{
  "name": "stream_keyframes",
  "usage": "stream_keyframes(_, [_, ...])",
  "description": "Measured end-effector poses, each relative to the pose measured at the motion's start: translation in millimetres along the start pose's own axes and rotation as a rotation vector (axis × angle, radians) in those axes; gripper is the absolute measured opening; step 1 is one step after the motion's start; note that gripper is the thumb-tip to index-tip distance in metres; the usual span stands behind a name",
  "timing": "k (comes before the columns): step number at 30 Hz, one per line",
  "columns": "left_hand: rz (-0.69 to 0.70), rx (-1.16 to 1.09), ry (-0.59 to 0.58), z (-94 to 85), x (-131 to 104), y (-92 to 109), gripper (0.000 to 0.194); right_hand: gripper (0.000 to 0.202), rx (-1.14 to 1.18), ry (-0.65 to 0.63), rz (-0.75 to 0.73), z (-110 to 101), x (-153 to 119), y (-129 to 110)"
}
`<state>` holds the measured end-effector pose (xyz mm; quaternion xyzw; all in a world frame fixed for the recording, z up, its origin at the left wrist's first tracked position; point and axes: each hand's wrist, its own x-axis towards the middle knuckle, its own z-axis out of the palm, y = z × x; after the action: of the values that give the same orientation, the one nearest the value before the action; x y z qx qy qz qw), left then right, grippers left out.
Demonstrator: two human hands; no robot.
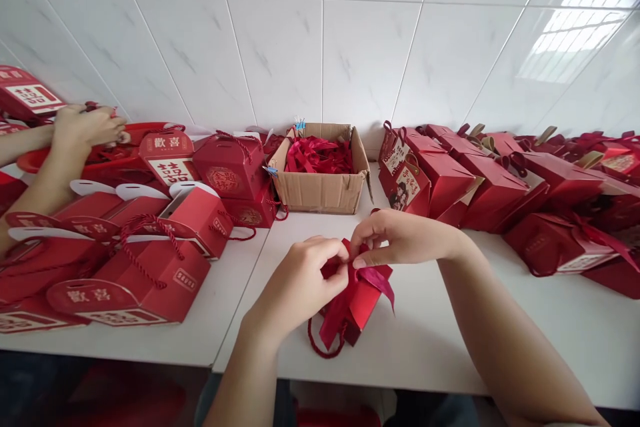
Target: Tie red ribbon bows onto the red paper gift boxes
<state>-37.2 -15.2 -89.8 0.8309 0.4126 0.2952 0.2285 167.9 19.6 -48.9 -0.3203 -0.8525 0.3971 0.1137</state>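
In front of me on the white table lies a small red gift box with a dark red rope handle drooping at its near side. A shiny red ribbon runs over its top, one tail hanging toward me and another out to the right. My left hand pinches the ribbon between thumb and forefinger at the middle of the box. Close against it, my right hand has its fingers closed on the ribbon too. The fingers partly cover the spot where the ribbon crosses.
Behind the box stands a cardboard carton of loose red ribbons, blue clips on its edge. Red gift boxes crowd the left; red bags line the right. At far left, another person's hands work over a red basin.
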Motion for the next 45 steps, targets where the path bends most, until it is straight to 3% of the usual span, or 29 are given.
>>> stream_keyframes(17, [0.074, -0.043, 0.042, 4.4, 2.3, 1.5, 0.016, 0.015, -0.099, 0.024, 0.113, -1.3, -3.3, -5.5])
stream_keyframes(23, [0.085, -0.004, 0.057, 3.9, -0.1, -2.1, 0.034, 0.015, -0.110, 0.012, 0.133, -1.5, -3.9, -5.2])
stream_keyframes(29, [0.122, 0.008, 0.098, 2.2, -0.5, -2.4, 0.031, 0.014, -0.121, 0.009, 0.151, -1.1, -4.2, -6.1])
stream_keyframes(34, [0.116, -0.035, 0.034, -1.2, 2.0, -1.8, 0.018, 0.013, -0.130, -0.004, 0.144, -0.8, -4.4, -6.1])
stream_keyframes(45, [0.124, -0.063, -0.048, -1.0, 4.4, -1.9, 0.017, 0.015, -0.172, 0.022, 0.133, 0.1, -5.1, -7.6])
